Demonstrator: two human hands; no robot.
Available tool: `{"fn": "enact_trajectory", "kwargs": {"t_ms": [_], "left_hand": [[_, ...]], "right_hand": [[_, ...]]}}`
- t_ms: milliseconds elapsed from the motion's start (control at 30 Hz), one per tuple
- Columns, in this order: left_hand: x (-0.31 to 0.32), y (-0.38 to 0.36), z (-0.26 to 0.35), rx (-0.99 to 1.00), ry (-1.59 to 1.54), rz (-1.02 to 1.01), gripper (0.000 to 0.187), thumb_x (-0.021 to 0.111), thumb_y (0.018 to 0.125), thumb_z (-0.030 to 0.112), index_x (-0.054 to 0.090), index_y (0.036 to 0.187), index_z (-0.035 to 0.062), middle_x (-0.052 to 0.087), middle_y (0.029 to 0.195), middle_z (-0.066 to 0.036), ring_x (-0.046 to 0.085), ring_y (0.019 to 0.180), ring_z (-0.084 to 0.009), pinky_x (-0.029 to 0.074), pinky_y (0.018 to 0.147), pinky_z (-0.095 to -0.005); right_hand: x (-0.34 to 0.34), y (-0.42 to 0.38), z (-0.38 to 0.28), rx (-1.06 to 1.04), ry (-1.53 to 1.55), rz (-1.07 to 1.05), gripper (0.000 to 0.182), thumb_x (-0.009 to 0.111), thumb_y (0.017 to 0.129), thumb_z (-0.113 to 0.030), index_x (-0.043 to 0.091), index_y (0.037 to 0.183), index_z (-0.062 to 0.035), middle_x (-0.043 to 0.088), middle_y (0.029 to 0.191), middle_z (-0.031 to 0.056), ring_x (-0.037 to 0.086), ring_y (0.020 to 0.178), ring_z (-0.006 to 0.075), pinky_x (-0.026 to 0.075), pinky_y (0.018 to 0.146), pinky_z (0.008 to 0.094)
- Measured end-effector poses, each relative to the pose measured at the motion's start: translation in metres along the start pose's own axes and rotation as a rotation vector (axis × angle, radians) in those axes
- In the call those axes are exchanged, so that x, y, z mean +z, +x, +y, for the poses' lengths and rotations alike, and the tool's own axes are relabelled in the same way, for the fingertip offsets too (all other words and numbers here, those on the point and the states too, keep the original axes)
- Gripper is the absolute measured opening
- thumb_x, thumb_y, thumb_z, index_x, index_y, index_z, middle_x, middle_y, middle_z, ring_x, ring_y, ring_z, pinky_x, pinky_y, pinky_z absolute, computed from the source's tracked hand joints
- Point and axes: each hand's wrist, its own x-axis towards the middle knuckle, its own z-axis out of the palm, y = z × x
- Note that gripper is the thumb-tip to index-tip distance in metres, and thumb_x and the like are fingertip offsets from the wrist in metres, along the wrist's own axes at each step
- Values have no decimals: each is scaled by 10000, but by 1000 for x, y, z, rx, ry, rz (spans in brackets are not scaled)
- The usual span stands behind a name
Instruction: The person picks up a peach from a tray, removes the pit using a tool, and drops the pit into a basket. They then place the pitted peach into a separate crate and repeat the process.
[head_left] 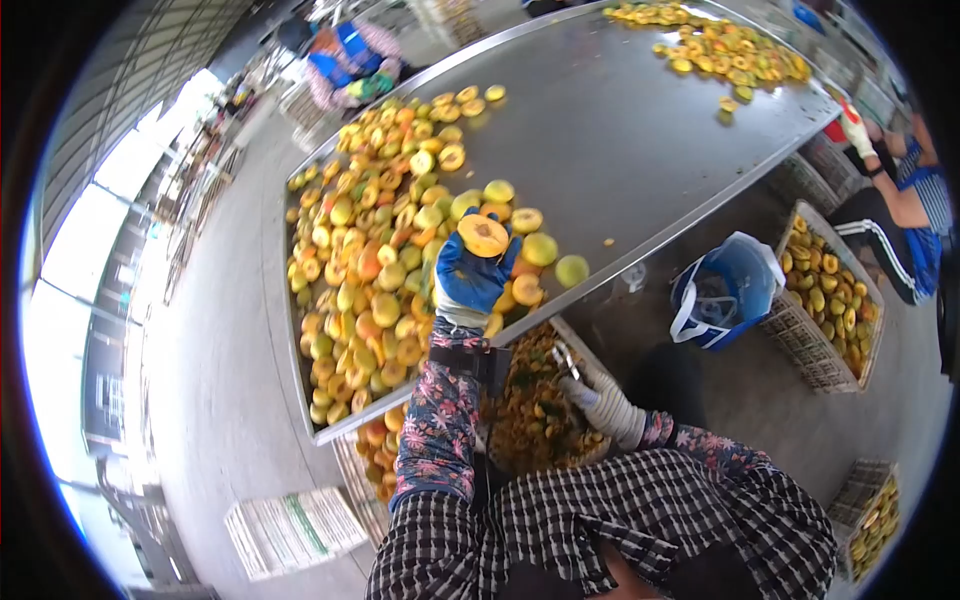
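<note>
My left hand, in a blue-coated glove, is raised over the near edge of the metal table. Its fingers are closed around a peach half, cut face up with a brownish middle. Beneath and to the left lies a heap of halved peaches. Lower down, my right hand wears a pale striped glove and grips a small shiny metal tool, whose exact kind I cannot make out. That hand is above a crate of brown-orange pits and scraps, apart from the peach half.
A blue bucket and a crate of peach halves stand to the right. Another peach pile lies at the table's far end. Co-workers sit at the far left and right. A white crate rests lower left.
</note>
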Motion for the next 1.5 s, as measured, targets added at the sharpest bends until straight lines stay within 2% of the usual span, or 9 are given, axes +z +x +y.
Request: {"fn": "enact_trajectory", "kwargs": {"t_ms": [100, 367, 567, 833, 967, 1100, 1367, 1467, 1500], "left_hand": [[29, -64, 6, 18, -440, 13, 553, 556, 954, 435, 525, 1371, 73, 592, 1320, -170, 571, 1212, -374, 445, 1070, -556], [29, -163, 18, 140, -384, 230, 530, 576, 951, 547, 612, 1188, 75, 641, 1162, -140, 623, 1061, -354, 513, 988, -529], [40, -187, 16, 269, -252, 267, 546, 555, 970, 531, 568, 1225, 49, 607, 1204, -159, 590, 1113, -390, 486, 1022, -558], [5, -206, 10, 293, -70, 87, 343, 521, 1026, 317, 513, 1223, 36, 602, 1212, -185, 605, 1113, -357, 515, 998, -527], [20, -220, 31, -28, -226, 230, 266, 484, 1037, 163, 510, 1220, -29, 633, 1151, -189, 645, 1030, -322, 553, 928, -454], [13, -217, 24, 59, 86, 202, 424, 502, 1034, 370, 574, 1160, -29, 662, 1064, -167, 653, 1005, -328, 553, 918, -429], [21, -211, 14, 73, -60, 329, 480, 471, 1036, 446, 578, 1128, -13, 663, 1001, -181, 670, 910, -372, 572, 831, -532], [14, -210, 19, -83, -40, 264, 454, 472, 1033, 441, 584, 1099, 6, 669, 999, -193, 677, 879, -392, 576, 803, -541], [15, -210, 20, -59, -59, 253, 451, 484, 1030, 436, 588, 1097, 2, 667, 1002, -183, 680, 883, -382, 582, 799, -529]], "right_hand": [[0, -4, -7, -71, -157, -28, 299, 617, 989, -352, 605, 1091, -72, 521, 826, -64, 470, 755, 33, 410, 661, 218], [72, 14, -60, -641, -872, -117, 357, 580, 968, -273, 521, 1190, 1, 651, 892, 248, 633, 850, 431, 485, 736, 498], [111, 14, -63, -848, -1198, -46, 419, 596, 965, -289, 489, 1194, 45, 626, 636, 194, 636, 593, 397, 504, 556, 488], [120, -2, -51, -755, -1326, -175, 341, 624, 944, -284, 512, 1070, 12, 631, 658, 187, 647, 612, 399, 516, 551, 486], [106, 0, -47, -766, -1349, -279, 322, 695, 893, -197, 505, 1064, -1, 664, 786, 171, 661, 682, 401, 523, 580, 464], [98, 2, -38, -727, -1264, -312, 277, 669, 928, -191, 507, 1067, -13, 659, 859, 169, 661, 738, 372, 529, 652, 418], [100, 0, -45, -474, -977, -465, 247, 586, 990, -187, 517, 1125, 8, 662, 980, 199, 661, 890, 381, 505, 790, 449], [95, 11, -28, -738, -759, -486, 275, 548, 1024, -283, 523, 1108, -22, 646, 843, 123, 661, 706, 290, 524, 643, 393], [98, 7, -35, -403, -609, -517, 302, 533, 1029, -328, 524, 1096, -33, 620, 793, 96, 631, 638, 249, 501, 582, 361]]}}
